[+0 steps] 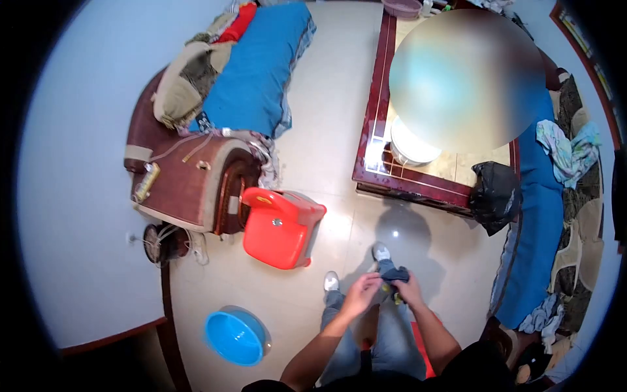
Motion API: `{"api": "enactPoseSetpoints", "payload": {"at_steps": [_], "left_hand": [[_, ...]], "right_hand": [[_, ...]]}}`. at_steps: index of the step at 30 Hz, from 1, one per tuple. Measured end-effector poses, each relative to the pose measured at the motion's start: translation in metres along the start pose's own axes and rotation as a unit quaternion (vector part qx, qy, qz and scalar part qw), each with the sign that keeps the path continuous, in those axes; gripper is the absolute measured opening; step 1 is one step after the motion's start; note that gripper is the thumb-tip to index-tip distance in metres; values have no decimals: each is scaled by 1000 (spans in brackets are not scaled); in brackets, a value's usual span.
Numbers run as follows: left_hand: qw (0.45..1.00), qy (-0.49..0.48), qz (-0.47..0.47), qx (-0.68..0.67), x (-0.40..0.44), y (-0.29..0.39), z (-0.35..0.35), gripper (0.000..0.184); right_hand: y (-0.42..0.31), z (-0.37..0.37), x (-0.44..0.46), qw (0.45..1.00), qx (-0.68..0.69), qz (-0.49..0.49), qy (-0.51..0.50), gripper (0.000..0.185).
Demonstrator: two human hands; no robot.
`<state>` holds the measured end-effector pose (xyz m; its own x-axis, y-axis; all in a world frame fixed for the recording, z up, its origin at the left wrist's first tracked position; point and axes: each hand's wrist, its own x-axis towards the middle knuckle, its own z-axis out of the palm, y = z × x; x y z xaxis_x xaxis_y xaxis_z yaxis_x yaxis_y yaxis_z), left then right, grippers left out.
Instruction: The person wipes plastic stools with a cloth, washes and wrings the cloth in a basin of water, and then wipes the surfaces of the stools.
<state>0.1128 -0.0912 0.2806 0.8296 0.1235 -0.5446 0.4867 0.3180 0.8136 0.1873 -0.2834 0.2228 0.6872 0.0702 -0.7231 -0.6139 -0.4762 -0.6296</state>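
Over my lap, my right hand (410, 291) is closed round a small, dark, crumpled cloth piece (394, 275), whose exact kind I cannot make out. From the other side, my left hand (363, 291) has its fingers pinched at the cloth's left edge. Small yellow spots (397, 298) show just below the cloth, between the hands. Under them are my legs in blue jeans (398, 333), with white shoes (332, 281) on the tiled floor.
A red plastic chair (277, 232) and a blue basin (235, 336) stand to the left. Ahead is a low table (450, 196) with a white bucket (413, 147) and a black plastic bag (496, 193); a round blur hides much of its top. Blue-covered sofas (255, 72) flank the room.
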Motion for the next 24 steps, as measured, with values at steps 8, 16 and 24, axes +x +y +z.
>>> {"api": "enactPoseSetpoints", "payload": {"at_steps": [8,16,24], "left_hand": [[985,-86,-7,151,-50,110,36,45],[941,-156,42,298,-48,200,104,54],[926,-283,89,232,-2,252,206,50]], "right_hand": [[-85,-51,-104,989,109,-86,46,47],[-109,-91,-151,943,285,-169,30,47],[-166,-222,-104,930,288,-191,128,42]]}}
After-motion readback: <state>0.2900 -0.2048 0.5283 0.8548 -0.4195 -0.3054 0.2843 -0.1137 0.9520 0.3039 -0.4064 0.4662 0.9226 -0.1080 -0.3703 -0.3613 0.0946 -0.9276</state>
